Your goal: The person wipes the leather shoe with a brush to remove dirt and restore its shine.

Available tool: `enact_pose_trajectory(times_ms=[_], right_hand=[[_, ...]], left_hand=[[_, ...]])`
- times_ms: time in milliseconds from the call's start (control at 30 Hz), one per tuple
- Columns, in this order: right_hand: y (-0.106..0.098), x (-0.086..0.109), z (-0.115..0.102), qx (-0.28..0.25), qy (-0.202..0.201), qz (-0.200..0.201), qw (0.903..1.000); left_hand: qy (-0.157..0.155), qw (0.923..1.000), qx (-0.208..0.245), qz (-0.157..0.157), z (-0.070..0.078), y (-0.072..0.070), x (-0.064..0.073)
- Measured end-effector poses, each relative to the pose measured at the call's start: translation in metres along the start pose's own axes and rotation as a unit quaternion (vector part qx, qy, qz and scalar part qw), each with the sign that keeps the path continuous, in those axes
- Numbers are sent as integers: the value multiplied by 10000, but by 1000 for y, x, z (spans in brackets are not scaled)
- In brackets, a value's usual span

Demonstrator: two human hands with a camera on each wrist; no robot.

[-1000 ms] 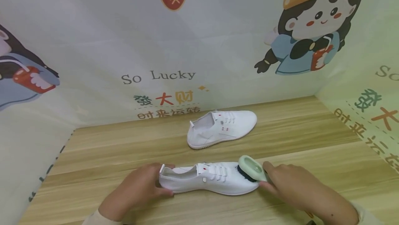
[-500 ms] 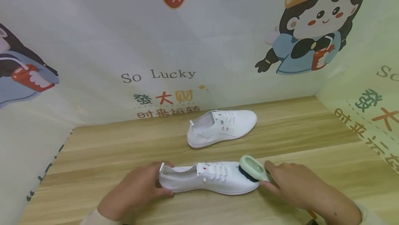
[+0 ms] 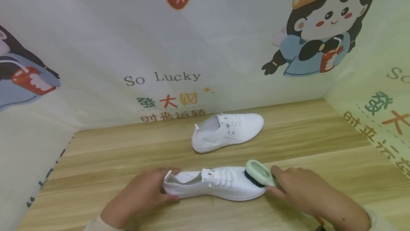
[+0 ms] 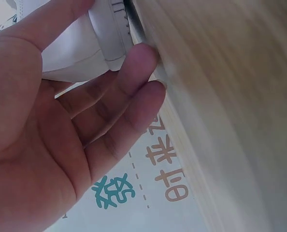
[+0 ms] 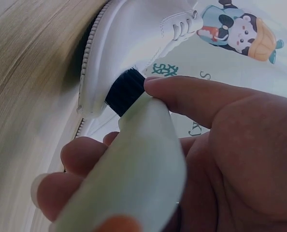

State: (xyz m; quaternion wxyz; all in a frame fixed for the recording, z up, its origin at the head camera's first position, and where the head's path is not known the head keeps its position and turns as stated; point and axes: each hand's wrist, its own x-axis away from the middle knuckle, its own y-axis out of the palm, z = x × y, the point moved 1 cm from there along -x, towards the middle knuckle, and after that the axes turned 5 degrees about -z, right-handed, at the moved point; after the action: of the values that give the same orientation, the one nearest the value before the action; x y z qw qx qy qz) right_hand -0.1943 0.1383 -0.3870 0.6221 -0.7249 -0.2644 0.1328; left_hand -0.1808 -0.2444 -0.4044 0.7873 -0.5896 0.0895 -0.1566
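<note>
A white lace-up shoe (image 3: 224, 184) lies on the wooden surface with its toe to the right. My left hand (image 3: 148, 192) grips its heel, thumb on the near side and fingers round the back; in the left wrist view the heel (image 4: 76, 43) sits between thumb and fingers. My right hand (image 3: 298, 188) holds a pale green shoe brush (image 3: 258, 173) by its handle. The brush's dark bristles (image 5: 126, 92) press on the toe of the shoe. The matching white shoe (image 3: 228, 133) stands behind, touched by neither hand.
The wood-grain tabletop (image 3: 128, 152) runs back to a pale printed backdrop (image 3: 96, 46) with cartoon figures and lettering. A similar printed side panel (image 3: 378, 92) rises at the right, and another (image 3: 29, 145) at the left.
The heel of the near shoe has tilted very slightly in the left hand. Brush and right hand stay almost in the same place on the toe.
</note>
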Motion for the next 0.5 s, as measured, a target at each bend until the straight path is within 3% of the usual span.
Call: enact_pose_trajectory(times_ms=[233, 500], right_hand=[[0, -2, 0, 105, 11, 41, 9999], [0, -4, 2, 274, 153, 269, 9991]], left_hand=[[43, 10000, -22, 29, 1, -1, 1], [434, 9984, -120, 350, 2, -3, 3]])
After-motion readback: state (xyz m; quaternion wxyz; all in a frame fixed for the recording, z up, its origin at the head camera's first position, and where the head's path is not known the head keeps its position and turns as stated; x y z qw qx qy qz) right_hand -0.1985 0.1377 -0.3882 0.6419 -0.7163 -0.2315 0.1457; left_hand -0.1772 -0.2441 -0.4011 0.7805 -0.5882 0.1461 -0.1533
